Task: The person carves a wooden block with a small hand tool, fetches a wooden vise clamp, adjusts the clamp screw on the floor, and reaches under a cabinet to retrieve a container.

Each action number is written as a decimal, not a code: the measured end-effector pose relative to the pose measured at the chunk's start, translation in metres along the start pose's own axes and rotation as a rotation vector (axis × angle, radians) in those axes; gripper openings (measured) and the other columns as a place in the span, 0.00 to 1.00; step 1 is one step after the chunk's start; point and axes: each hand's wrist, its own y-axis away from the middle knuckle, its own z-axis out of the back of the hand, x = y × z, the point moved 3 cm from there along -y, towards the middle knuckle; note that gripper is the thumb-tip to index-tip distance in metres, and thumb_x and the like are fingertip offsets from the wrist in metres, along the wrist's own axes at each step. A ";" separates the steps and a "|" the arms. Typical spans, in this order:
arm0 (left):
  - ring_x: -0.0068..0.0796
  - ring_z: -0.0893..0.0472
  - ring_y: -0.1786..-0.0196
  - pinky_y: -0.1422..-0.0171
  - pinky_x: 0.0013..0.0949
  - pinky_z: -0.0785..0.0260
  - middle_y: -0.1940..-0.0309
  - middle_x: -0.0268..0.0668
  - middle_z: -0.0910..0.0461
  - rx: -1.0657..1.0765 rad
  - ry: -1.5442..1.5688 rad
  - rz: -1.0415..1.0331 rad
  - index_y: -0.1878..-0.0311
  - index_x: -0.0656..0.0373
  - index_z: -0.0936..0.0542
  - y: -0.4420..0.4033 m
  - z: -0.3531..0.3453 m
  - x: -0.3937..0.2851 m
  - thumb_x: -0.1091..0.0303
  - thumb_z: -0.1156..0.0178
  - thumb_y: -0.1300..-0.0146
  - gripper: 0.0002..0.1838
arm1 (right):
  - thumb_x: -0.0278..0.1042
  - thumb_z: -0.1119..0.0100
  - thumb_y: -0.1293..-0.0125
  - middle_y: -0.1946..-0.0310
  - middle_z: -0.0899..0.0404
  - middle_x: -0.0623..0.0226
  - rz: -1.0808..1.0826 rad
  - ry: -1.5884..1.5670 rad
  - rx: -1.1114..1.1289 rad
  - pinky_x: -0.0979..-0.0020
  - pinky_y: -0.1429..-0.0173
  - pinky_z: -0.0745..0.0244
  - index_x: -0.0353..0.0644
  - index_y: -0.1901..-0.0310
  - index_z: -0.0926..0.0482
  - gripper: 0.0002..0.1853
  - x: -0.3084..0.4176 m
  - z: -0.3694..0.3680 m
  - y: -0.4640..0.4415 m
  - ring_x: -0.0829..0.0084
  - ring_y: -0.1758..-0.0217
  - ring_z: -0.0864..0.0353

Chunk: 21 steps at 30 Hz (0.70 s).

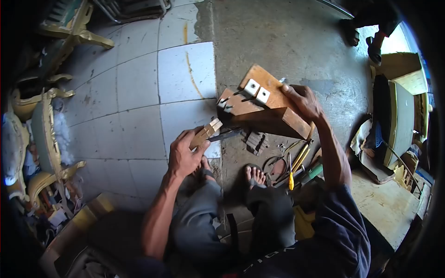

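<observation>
My right hand (303,103) grips the upper right edge of a brown wooden piece (273,99), held tilted above the floor. Two white square blocks (257,91) with dark holes sit on its face, with dark rods or bolts beside them. My left hand (185,150) is wrapped round a small wooden block (204,134) with a pale, stepped end, just left of the brown piece. A dark flat bar (225,135) extends from near my left thumb toward the brown piece; whether the hand holds it is unclear.
On the floor between my feet and the right side lie a yellow screwdriver (291,180), other tools and small grey strips (255,142). Carved chair frames (48,134) stand left. A wooden board (384,204) is at lower right. Another person's feet (374,51) show top right.
</observation>
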 end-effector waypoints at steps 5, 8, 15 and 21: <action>0.50 0.15 0.55 0.51 0.41 0.23 0.56 0.49 0.15 0.020 0.066 -0.116 0.44 0.63 0.18 -0.047 -0.070 0.038 0.59 0.30 0.36 0.22 | 0.58 0.38 0.32 0.57 0.12 0.52 -0.044 -0.199 -0.030 0.63 0.48 0.18 0.35 0.42 0.18 0.31 -0.011 0.017 -0.039 0.64 0.56 0.12; 0.41 0.14 0.54 0.49 0.38 0.23 0.56 0.48 0.14 0.092 0.199 -0.085 0.45 0.63 0.18 -0.045 -0.092 0.047 0.55 0.31 0.35 0.24 | 0.50 0.41 0.33 0.55 0.13 0.51 0.251 0.218 -0.426 0.61 0.45 0.20 0.36 0.46 0.17 0.25 -0.048 0.058 -0.098 0.65 0.50 0.13; 0.30 0.16 0.55 0.47 0.34 0.25 0.57 0.42 0.14 0.167 0.247 -0.013 0.44 0.65 0.18 -0.035 -0.073 0.061 0.51 0.32 0.34 0.27 | 0.54 0.43 0.35 0.64 0.12 0.59 -0.099 -0.271 -0.753 0.65 0.50 0.22 0.40 0.51 0.13 0.25 -0.181 0.097 -0.107 0.66 0.58 0.13; 0.25 0.19 0.56 0.50 0.31 0.26 0.55 0.40 0.16 0.223 0.574 0.134 0.41 0.67 0.21 -0.054 -0.116 0.060 0.55 0.36 0.30 0.25 | 0.49 0.42 0.28 0.59 0.13 0.61 -0.015 -0.670 -0.783 0.66 0.54 0.19 0.36 0.48 0.17 0.22 -0.206 -0.017 0.017 0.68 0.57 0.15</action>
